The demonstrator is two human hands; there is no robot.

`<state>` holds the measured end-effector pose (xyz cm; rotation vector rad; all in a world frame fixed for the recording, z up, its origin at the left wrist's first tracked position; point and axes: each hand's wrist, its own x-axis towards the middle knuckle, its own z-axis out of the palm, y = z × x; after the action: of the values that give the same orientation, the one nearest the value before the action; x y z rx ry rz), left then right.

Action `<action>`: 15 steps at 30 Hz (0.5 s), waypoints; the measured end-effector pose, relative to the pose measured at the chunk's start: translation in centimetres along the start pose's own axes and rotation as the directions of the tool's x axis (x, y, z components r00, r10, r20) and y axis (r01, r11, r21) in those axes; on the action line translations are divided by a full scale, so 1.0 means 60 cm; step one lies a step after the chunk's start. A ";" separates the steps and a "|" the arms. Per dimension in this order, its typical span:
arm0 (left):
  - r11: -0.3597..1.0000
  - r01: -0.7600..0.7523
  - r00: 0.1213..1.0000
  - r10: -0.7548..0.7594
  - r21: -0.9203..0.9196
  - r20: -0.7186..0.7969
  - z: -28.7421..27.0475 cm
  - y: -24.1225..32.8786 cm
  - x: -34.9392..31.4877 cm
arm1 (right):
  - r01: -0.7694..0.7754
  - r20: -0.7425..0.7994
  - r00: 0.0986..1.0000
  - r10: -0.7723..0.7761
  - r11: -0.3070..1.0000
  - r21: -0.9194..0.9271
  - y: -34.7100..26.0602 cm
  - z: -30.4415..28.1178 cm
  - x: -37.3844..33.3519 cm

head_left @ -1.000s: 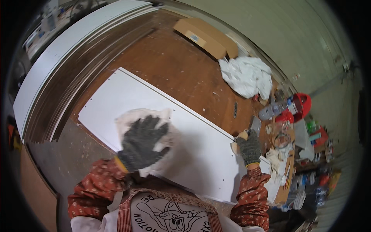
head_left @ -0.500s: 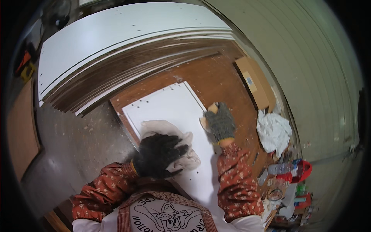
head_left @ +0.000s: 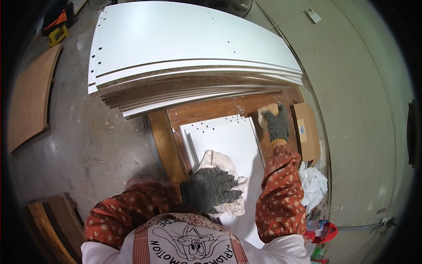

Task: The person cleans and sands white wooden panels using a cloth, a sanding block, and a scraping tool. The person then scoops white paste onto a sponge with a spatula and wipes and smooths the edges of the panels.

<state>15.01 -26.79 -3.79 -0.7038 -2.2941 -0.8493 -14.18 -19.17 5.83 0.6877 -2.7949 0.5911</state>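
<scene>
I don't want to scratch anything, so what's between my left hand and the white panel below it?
A pale, crumpled cloth lies between your left hand and the white panel, as the head view shows.

The right hand (head_left: 278,126) has left the long edge of the white panel (head_left: 228,141), where I saw it 1 second ago; now it's out over bare brown tabletop (head_left: 246,103), the tan pad (head_left: 266,110) gone along with it, close by the cardboard box (head_left: 307,132). The left hand (head_left: 211,190) has swung round on the cloth (head_left: 217,160), fingers aiming at 3 o'clock where they aimed near 1. The wearer has turned too: in that view the stack of white boards (head_left: 189,35) went from 10 o'clock to 12, the cardboard box from near 12 to 3, the crumpled white plastic (head_left: 313,187) from 2 to 4, the brown board (head_left: 35,101) from 8 to 9.
</scene>
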 end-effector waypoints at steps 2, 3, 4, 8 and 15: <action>0.982 0.056 0.995 -0.070 -0.182 -0.069 0.074 -0.016 -0.041 | 0.024 0.036 0.999 -0.029 0.992 0.124 -0.011 0.003 -0.006; 0.982 0.044 0.995 -0.059 -0.185 -0.079 0.060 -0.017 -0.031 | 0.013 0.055 0.998 -0.026 0.974 0.228 -0.007 -0.010 -0.006; 0.998 0.008 1.000 -0.007 -0.059 0.011 0.045 -0.015 -0.023 | 0.032 0.085 0.994 -0.063 0.945 0.326 0.027 0.013 0.008; 0.993 0.105 0.991 -0.101 -0.045 0.089 -0.009 0.020 0.000 | 0.101 0.213 0.971 -0.105 0.994 0.030 0.003 0.032 0.003; 0.998 0.054 0.998 -0.055 -0.036 -0.022 -0.016 0.013 0.011 | -0.004 0.195 0.981 -0.007 0.998 0.055 0.007 0.016 0.045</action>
<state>15.41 -26.78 -2.44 -0.6460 -2.2920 -0.9210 -16.82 -20.28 5.60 0.7993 -2.9667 0.6342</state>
